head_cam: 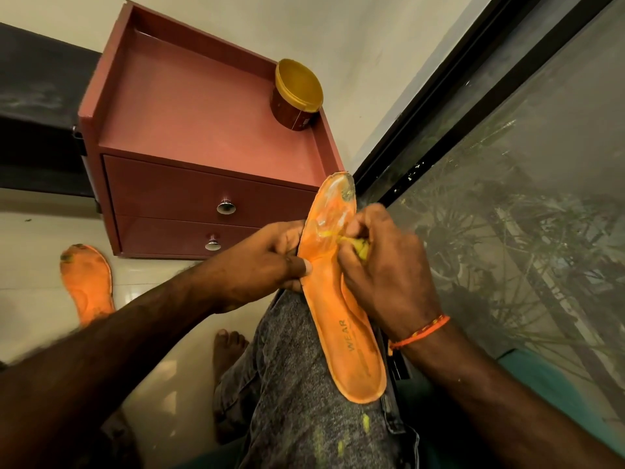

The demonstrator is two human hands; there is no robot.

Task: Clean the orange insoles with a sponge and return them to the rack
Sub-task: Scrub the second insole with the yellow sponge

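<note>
An orange insole (341, 299) printed "WEAR" lies along my raised knee, its toe end pointing up and smeared with grey dirt and wet film. My left hand (270, 262) pinches its left edge near the middle, thumb on top. My right hand (382, 262) grips a small yellow sponge (360, 247) and presses it against the insole's upper half. A second orange insole (87, 282), dirty at the toe, lies flat on the floor at the left, partly hidden by my left forearm.
A reddish-brown two-drawer cabinet (209, 137) stands ahead with a raised rim on top. On its right rear corner sits a brown tub with a yellow lid (297, 93). A dark-framed glass window (507, 198) runs along the right. Pale floor tiles (30, 258) spread left; my bare foot (230, 343) rests below.
</note>
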